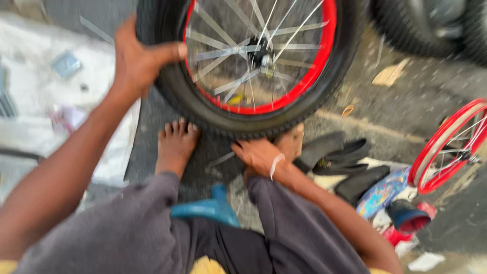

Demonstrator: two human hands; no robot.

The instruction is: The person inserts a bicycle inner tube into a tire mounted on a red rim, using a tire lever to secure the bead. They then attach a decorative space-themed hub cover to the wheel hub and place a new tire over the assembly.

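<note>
Two hands are steadying the red-rimmed wheel [258, 61], standing upright on the floor [406, 111] between bare feet: left hand [137, 58] fingers clamping its tyre's upper left, right hand [261, 155] fingers pressing together at the bottom.

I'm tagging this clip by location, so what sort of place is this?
Probably a bicycle repair spot on rough ground: the left hand grips a red-rimmed wheel, a second red wheel stands nearby, and loose inner tubes lie beside it.
</note>
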